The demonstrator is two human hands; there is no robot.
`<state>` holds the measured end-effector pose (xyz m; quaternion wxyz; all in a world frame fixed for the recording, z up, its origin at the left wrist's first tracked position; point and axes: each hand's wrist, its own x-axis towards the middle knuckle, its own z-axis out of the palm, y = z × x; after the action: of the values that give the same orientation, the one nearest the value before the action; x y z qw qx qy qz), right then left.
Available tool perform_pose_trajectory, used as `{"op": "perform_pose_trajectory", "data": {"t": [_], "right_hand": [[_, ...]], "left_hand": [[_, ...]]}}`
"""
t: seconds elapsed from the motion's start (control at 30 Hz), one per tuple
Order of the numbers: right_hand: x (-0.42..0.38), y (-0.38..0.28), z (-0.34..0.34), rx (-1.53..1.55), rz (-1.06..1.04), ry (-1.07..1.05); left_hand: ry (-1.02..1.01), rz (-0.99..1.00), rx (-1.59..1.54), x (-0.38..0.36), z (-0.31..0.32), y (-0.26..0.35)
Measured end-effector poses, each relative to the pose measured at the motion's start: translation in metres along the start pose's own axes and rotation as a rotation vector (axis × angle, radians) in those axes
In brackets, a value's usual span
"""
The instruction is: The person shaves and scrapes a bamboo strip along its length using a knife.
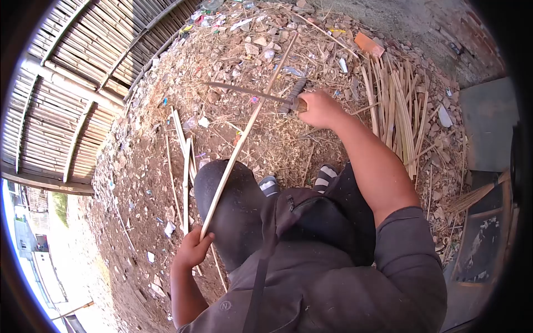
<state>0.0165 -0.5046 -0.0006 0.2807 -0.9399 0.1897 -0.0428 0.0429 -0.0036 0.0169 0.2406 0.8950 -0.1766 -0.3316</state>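
Observation:
My left hand is closed around the near end of a long, pale bamboo strip. The strip slants up past my knee to the littered ground ahead. In my right hand is the short wooden handle of a long knife, its narrow, brownish blade pointing left. That blade crosses the strip in its upper part, overlapping it in this view. Just behind the knife's handle lies a dark, ribbed piece on the ground.
Split bamboo strips lie in a heap at right, near an orange brick. More strips lie left of my knee. A bamboo fence stands at left, a wall at upper right. Rubble and litter cover the ground.

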Motion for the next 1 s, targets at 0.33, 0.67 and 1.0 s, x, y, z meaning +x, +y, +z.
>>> {"op": "perform_pose_trajectory", "data": {"t": [0.33, 0.67, 1.0], "right_hand": [[0.0, -0.002, 0.005, -0.125, -0.245, -0.015], [-0.019, -0.023, -0.002, -0.19, -0.232, -0.162], [-0.021, -0.038, -0.002, -0.202, -0.249, -0.153]], "left_hand": [[0.07, -0.051, 0.059, -0.011, -0.001, 0.005], [0.235, 0.038, 0.1, -0.028, 0.0, 0.025], [0.211, 0.134, 0.042, -0.021, 0.011, 0.012]]}}
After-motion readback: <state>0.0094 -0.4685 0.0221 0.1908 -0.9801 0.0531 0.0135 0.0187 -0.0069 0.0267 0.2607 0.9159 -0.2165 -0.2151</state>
